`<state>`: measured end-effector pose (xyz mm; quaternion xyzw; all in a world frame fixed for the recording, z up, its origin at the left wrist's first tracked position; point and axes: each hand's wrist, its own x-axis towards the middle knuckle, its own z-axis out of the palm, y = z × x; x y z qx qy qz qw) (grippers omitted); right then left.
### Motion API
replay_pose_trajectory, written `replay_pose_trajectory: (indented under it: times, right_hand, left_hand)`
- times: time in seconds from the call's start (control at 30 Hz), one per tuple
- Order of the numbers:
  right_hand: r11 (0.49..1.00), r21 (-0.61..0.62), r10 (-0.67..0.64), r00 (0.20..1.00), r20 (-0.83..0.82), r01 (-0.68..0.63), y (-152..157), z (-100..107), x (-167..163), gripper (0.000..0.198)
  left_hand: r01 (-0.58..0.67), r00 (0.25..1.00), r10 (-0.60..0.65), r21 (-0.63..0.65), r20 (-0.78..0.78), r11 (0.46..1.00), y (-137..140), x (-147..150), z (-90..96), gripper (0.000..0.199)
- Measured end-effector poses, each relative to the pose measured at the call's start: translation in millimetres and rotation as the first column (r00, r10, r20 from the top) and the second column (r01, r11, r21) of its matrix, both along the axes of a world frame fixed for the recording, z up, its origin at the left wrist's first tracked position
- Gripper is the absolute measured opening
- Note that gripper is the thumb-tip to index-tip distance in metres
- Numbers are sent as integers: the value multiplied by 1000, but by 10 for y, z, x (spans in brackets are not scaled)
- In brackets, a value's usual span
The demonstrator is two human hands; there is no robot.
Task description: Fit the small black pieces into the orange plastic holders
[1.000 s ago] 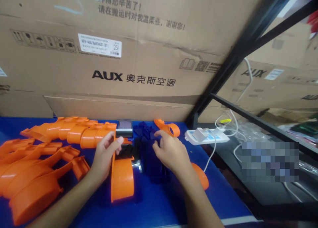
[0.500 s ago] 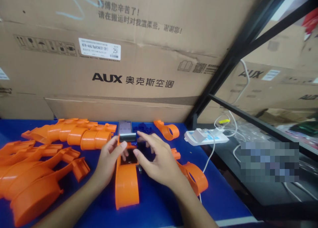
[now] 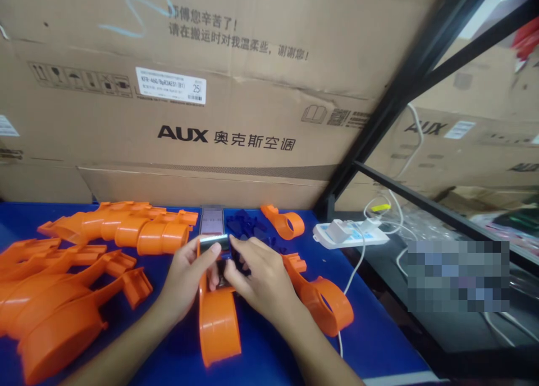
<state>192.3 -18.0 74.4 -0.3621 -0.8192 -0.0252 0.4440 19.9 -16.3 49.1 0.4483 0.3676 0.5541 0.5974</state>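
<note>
An orange plastic tape dispenser (image 3: 221,327) is held upright in front of me, its round hub hanging toward me. My left hand (image 3: 185,276) grips the frame from the left, thumb lying on the dark head plate with a toothed metal edge (image 3: 214,241). On the other side my right hand (image 3: 265,276) pinches the right end of the head, index finger and thumb bent against it. A dark blue part shows between the hands. The fingers cover much of the head, so how its parts sit there is hidden.
Orange dispenser bodies (image 3: 118,229) are stacked at left, and others (image 3: 332,304) lie at right. Dark blue plastic parts (image 3: 246,224) and a phone (image 3: 211,220) lie behind my hands. A power strip (image 3: 351,234) with cables sits by the black rack post. Cardboard boxes wall the back.
The dispenser has shifted slightly right and its head has tilted, showing more of the toothed edge. My left thumb has slid onto the plate, and my right fingers have drawn in closer.
</note>
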Motion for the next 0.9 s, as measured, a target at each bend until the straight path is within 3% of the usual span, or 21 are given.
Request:
replay_pose_trajectory:
  times: [0.3,0.4,0.53,0.7,0.9]
  right_hand:
    - [1000,18,10,1000,20,-10,25,5,9,30]
    - [998,-5,58,998,17,-58,57,30,38,32]
    - [992,-25,122,989,78,-121,91,82,66,37]
    - [998,-6,63,989,131,-62,107,57,51,33]
    - [999,-15,50,986,157,-49,126,13,83,29]
  left_hand:
    - [28,1000,-28,-22,-6,999,0,-5,35,29]
    - [69,991,-49,-161,127,985,-26,-1,119,36]
    - [220,949,-99,-403,299,889,-15,-19,122,52]
    - [251,858,-15,-394,513,884,53,43,50,21]
    - [309,799,-31,-365,601,878,17,84,17,17]
